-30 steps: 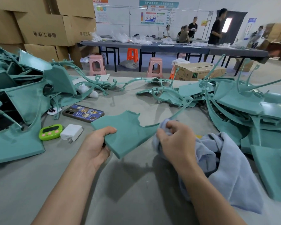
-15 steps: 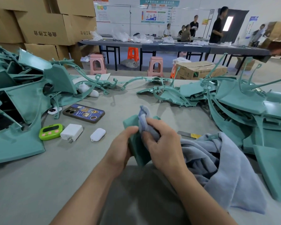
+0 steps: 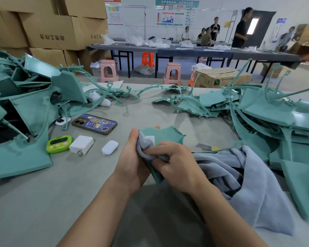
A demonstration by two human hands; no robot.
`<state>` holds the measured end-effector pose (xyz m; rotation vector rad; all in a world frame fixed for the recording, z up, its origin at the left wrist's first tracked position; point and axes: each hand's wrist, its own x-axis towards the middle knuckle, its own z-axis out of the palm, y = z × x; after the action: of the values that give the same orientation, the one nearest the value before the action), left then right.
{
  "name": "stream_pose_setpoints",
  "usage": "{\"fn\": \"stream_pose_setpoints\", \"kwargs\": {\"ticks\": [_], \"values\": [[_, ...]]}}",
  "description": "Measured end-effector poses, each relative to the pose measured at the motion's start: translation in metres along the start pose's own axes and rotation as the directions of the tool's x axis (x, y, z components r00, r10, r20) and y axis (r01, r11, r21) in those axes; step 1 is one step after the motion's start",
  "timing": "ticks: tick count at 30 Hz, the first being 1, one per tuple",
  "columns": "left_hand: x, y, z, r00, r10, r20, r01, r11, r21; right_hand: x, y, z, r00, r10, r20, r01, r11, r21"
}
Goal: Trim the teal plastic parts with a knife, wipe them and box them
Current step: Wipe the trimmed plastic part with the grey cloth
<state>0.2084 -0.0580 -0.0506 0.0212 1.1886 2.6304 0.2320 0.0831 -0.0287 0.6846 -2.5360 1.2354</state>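
Note:
I hold one teal plastic part [image 3: 165, 135] upright over the middle of the table. My left hand [image 3: 132, 163] grips its near left edge. My right hand [image 3: 175, 166] pinches a fold of the grey-blue cloth [image 3: 243, 184] against the part's face; the rest of the cloth trails to the right on the table. A knife [image 3: 206, 147] with a yellow end lies flat just beyond the cloth. Heaps of teal parts rise on the left [image 3: 25, 107] and on the right [image 3: 268, 114].
A phone [image 3: 94, 124], a green timer [image 3: 59, 143], a white charger [image 3: 81, 144] and a small white case [image 3: 110, 147] lie left of my hands. Cardboard boxes [image 3: 52, 31] are stacked at the back left; another box [image 3: 221, 77] stands behind the table. People stand at far tables.
The part has turned in my hands from flat to edge-on and then up, its face now toward me. My right hand with the cloth has moved from the part's right edge onto its face.

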Motion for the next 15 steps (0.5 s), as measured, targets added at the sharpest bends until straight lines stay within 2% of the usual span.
{"fn": "stream_pose_setpoints", "kwargs": {"ticks": [3,8,13,15], "values": [[0.003,0.006,-0.001,0.994,-0.047,-0.102,0.048,0.999,0.008,0.001,0.0,-0.001,0.994,0.075,0.083,-0.073,0.997,-0.032],[0.009,0.016,-0.009,0.987,0.011,-0.162,-0.031,0.993,-0.116,0.001,-0.004,-0.001,0.964,0.149,0.22,-0.113,0.979,-0.168],[0.011,0.022,-0.015,0.964,0.026,-0.265,-0.081,0.977,-0.198,0.002,0.0,-0.008,0.952,0.175,0.25,-0.11,0.961,-0.253],[0.012,0.027,-0.021,0.949,0.055,-0.311,-0.141,0.954,-0.264,-0.001,0.006,-0.012,0.949,0.251,0.191,-0.18,0.928,-0.326]]}}
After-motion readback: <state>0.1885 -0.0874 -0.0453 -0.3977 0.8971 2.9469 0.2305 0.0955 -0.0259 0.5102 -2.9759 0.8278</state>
